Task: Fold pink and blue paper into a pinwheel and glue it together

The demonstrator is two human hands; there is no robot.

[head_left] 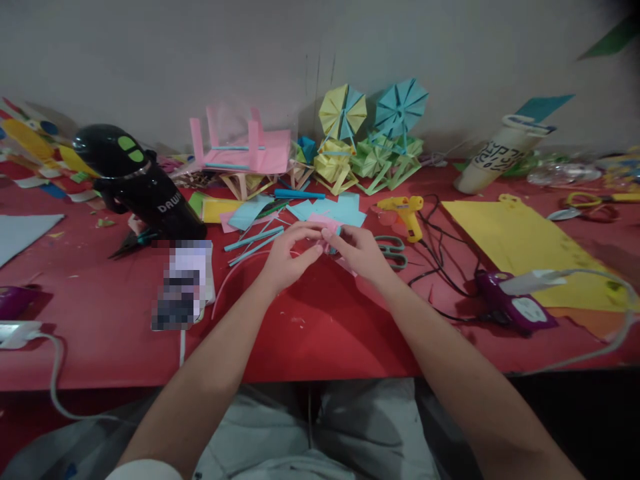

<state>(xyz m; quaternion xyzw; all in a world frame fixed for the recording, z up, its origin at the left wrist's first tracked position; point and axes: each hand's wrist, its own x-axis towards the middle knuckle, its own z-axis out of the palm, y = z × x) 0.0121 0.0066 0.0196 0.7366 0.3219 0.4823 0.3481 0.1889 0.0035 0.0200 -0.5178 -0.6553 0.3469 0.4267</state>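
Note:
Above the middle of the table, my left hand (295, 255) and my right hand (363, 253) meet around a small pink and blue folded paper piece (331, 228). Fingers and thumbs of both hands pinch it, hiding most of its shape. Blue paper sheets (353, 212) lie just behind my hands. Thin blue paper strips (255, 245) are left of my left hand. Grey-handled scissors (393, 252) rest close beside my right hand, and a yellow glue gun (407, 215) lies beyond them.
A black bottle (150, 180) leans at left behind a phone (185, 283). Paper windmill models (400, 110) and a pink paper model (270, 150) stand along the wall. At right are a purple power strip (520, 303), black cord, yellow sheet (500, 233) and white tumbler (495, 157).

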